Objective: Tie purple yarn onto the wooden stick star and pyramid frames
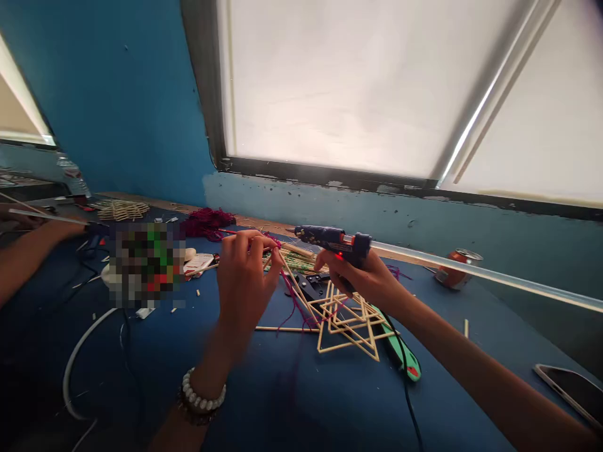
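My left hand, with a beaded bracelet on its wrist, pinches thin wooden sticks near their upper end, where purple yarn is wound and hangs down. In my right hand is a dark blue glue gun, its nozzle pointing left toward the yarn, apart from it. A long clear glue stick sticks out of its back, and a red light glows on it. Below the gun lie star-shaped stick frames, overlapping a green-handled tool. Black pliers lie behind the sticks.
Dark red yarn and stacked stick frames lie near the wall. A drink can and a phone are on the right. At left are a co-worker's arm, a water bottle and a pixelated patch. Cables cross the blue table.
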{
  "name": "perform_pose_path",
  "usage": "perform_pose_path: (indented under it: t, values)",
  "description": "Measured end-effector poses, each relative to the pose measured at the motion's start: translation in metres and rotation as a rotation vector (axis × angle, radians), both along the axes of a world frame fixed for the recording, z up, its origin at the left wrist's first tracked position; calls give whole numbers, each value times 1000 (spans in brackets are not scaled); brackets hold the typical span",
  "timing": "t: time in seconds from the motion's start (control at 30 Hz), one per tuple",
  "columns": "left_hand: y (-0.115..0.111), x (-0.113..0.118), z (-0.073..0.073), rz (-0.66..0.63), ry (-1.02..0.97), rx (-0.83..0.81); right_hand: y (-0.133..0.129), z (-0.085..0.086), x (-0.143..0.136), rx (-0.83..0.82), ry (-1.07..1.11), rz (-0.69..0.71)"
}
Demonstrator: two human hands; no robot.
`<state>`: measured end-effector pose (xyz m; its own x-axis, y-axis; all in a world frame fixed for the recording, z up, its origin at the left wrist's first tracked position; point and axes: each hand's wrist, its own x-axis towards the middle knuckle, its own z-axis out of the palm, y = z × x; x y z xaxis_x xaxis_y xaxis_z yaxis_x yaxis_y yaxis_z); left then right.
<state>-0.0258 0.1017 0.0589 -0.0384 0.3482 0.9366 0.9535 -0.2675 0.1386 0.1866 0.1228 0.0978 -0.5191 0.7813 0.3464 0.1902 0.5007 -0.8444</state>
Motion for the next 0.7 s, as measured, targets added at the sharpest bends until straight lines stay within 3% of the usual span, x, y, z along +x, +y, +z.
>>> perform_pose_path:
  t: [0.23, 0.7]
  values:
    - [2, -6, -9, -74, -71, -20, -3, -8, 1, -114, -58, 27]
    - [6, -4, -13, -142, -166, -47, -2, -27, -7, -101, -82, -110]
